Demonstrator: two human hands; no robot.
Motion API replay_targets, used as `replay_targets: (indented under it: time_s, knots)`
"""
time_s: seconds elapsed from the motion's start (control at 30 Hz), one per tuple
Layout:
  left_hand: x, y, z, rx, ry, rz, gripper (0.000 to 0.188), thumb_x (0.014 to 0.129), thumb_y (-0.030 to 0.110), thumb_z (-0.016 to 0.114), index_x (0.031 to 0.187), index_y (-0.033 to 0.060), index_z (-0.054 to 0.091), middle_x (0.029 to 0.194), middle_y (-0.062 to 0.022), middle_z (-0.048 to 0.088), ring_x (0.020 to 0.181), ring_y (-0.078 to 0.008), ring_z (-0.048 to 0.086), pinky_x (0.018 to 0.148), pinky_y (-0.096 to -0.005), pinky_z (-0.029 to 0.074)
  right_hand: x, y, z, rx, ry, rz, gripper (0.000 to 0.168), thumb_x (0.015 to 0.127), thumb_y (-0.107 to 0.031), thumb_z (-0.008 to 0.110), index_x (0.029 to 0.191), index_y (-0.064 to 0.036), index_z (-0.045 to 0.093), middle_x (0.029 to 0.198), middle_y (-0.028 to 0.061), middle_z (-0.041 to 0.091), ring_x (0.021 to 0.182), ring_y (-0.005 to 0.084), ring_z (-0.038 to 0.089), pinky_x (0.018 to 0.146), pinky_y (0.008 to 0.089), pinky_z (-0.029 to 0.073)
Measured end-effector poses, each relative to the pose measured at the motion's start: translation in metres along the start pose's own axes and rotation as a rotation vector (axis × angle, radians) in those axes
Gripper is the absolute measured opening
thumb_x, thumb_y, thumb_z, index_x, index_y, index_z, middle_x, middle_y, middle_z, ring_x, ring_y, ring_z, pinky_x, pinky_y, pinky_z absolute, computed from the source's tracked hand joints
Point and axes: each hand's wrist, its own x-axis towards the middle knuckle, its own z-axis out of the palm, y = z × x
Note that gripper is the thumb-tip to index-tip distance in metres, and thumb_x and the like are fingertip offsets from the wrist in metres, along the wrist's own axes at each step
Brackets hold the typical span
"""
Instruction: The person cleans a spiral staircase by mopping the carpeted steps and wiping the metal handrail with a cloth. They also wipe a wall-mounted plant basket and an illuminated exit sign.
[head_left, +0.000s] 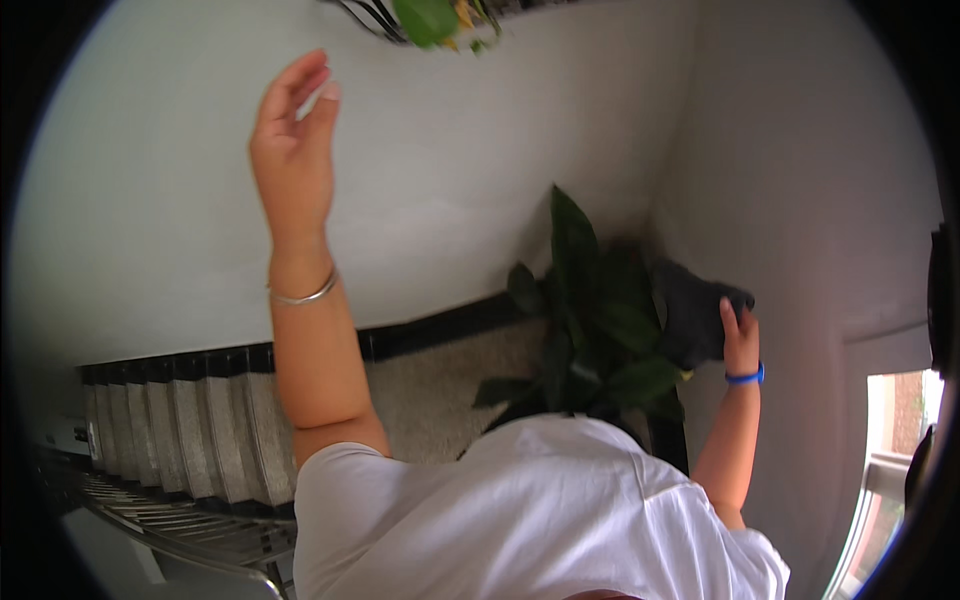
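My left hand (296, 135) is raised in front of the pale wall (450, 172), with its fingers bent, a gap to the thumb and nothing held. Above it, at the top of the view, hangs a plant with a green leaf (427, 21) and some yellow ones, beside thin black bars (367, 19). On the right, my right hand (741, 337) grips a dark grey cloth (694, 311), which hangs near the side wall. Broad dark leaves of a floor plant (592, 322) stand between the cloth and my body. The plant's pot is hidden.
Stairs (195, 435) descend at the left, bordered by a metal handrail (202, 559). Black skirting (442, 322) follows the wall's foot above the speckled landing floor (427, 397). A window (889, 465) lies at the far right.
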Motion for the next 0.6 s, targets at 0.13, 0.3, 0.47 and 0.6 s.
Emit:
replay_targets:
  time_s: [0.13,0.3,0.47,0.6]
  knots:
    - [0.041,0.002,0.012,-0.015,0.046,0.081,0.026,0.092,0.017,0.063,0.113,0.0005,0.066,0.104,-0.0067,0.068,0.098,-0.0145,0.063,0.082,-0.0271,0.050,-0.016,0.015,-0.005,0.008,0.018,-0.015,0.031,0.096,-0.027,0.061,0.094,0.004,0.062,0.082,-0.0015,0.060,0.080,0.0065,0.049,0.071,0.0249,0.044]
    - [0.072,-0.005,0.055,0.038,-0.229,0.128,0.026,0.093,0.019,0.061,0.110,0.0006,0.067,0.091,-0.0129,0.070,0.076,-0.0185,0.065,0.071,-0.0295,0.050,-0.036,0.040,-0.024,-0.050,0.175,0.033,0.032,0.096,-0.029,0.061,0.088,0.002,0.061,0.077,-0.0030,0.057,0.072,0.0062,0.045,0.063,0.0244,0.041]
    - [0.083,-0.027,0.093,-0.239,-0.380,0.087,0.028,0.095,0.023,0.059,0.111,0.0009,0.066,0.094,-0.0153,0.069,0.075,-0.0281,0.063,0.072,-0.0351,0.050,-0.048,0.049,-0.033,0.099,0.327,0.075,0.031,0.096,-0.029,0.060,0.090,0.001,0.062,0.079,-0.0018,0.060,0.069,0.0074,0.049,0.062,0.0239,0.042]
    - [0.078,-0.031,0.111,-0.109,-0.409,0.203,0.033,0.098,0.028,0.054,0.106,-0.0021,0.066,0.094,-0.0124,0.066,0.088,-0.0216,0.062,0.078,-0.0312,0.048,-0.054,0.058,-0.027,0.227,0.404,0.075,0.030,0.097,-0.029,0.059,0.098,0.001,0.064,0.087,0.0017,0.064,0.074,0.0089,0.057,0.068,0.0237,0.047]
